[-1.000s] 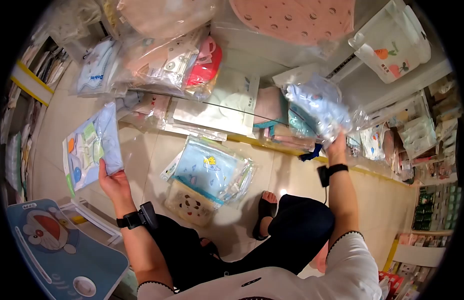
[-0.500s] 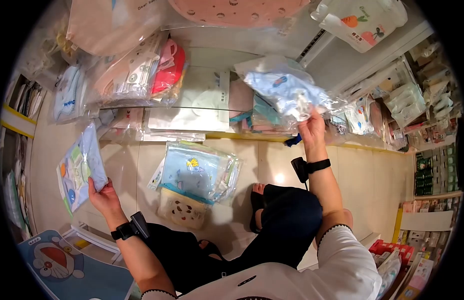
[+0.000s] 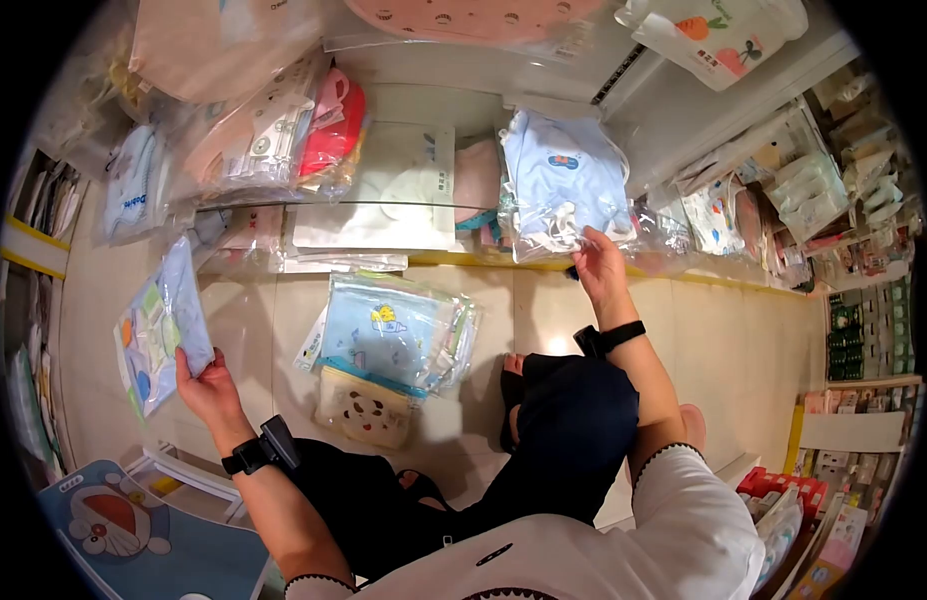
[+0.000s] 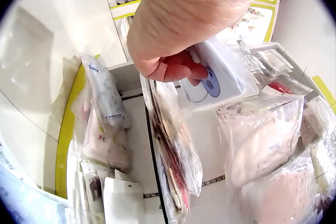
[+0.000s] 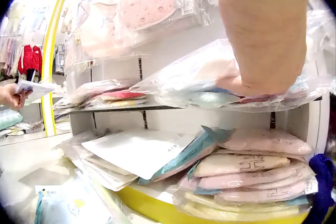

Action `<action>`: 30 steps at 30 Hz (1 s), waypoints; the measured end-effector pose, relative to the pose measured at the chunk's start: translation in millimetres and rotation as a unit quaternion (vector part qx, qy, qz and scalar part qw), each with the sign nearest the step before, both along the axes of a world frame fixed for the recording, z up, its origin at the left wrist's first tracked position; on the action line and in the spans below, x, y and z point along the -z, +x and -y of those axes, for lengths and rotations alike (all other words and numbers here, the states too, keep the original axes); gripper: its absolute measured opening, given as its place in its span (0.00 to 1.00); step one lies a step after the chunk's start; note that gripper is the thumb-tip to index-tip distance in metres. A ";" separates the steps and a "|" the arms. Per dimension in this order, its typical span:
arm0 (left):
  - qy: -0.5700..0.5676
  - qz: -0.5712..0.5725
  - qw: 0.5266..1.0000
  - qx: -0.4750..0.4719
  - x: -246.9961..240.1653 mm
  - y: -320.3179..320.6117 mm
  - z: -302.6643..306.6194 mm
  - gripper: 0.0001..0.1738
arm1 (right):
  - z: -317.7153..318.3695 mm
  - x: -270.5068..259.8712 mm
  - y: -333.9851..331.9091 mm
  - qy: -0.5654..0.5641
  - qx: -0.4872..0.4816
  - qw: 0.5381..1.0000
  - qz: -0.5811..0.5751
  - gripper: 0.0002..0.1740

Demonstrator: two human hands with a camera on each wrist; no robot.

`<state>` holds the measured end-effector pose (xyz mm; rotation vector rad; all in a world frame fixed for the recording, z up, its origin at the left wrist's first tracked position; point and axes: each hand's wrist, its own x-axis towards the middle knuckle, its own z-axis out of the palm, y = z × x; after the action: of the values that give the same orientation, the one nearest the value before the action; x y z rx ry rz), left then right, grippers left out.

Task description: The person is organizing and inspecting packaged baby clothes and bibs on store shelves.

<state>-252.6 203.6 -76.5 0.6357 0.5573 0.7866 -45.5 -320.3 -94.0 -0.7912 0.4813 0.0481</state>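
Note:
My left hand grips the lower edge of a flat light blue package with a colourful printed front, held up over the floor at the left. In the left wrist view its fingers curl at the package. At the right, my right hand pinches the near edge of a clear plastic bag holding a folded light blue garment with a small blue motif and white ties. That bag lies spread over the front of the glass shelf. In the right wrist view, the right hand covers part of the clear bag.
On the floor lie a blue bagged item and a cream puppy-print pouch. Bagged goods and a red cap fill the shelf's left part. Pink bagged packs are stacked below. A blue cartoon board stands lower left.
The right hand has brought the bagged blue garment from a tilted, blurred position to lying flatter at the shelf front. The left hand still holds its package. The head view has shifted rightward.

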 end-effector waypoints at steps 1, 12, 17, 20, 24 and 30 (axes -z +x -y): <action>-0.002 0.000 1.000 0.002 0.5 -1.5 -0.7 0.11 | 12.5 14.0 7.0 0.000 -0.010 1.000 -0.003 0.08; 0.002 0.002 1.000 0.000 -5.0 -13.0 -3.7 0.13 | 4.9 31.7 32.7 -0.119 0.087 0.983 0.111 0.27; 0.001 0.007 1.000 -0.008 -7.6 -14.6 -2.7 0.14 | 10.9 4.8 -18.0 -0.147 -0.064 0.987 -0.015 0.19; -0.019 0.004 1.000 -0.013 -5.7 -10.2 -4.6 0.13 | 20.0 -14.4 -35.4 -0.178 -0.238 0.951 -0.089 0.15; -0.042 -0.021 0.998 -0.036 -6.1 0.3 5.3 0.13 | -15.2 -43.5 -44.4 -0.803 -0.357 0.406 0.251 0.19; -0.047 -0.023 0.998 -0.027 -9.2 3.5 13.3 0.13 | -67.6 -29.7 12.7 -0.885 -0.241 0.117 0.381 0.35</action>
<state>-249.1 190.3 -67.3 0.5550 0.6519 0.7942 -32.8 -252.7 -64.3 -3.1380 -1.3416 -0.4623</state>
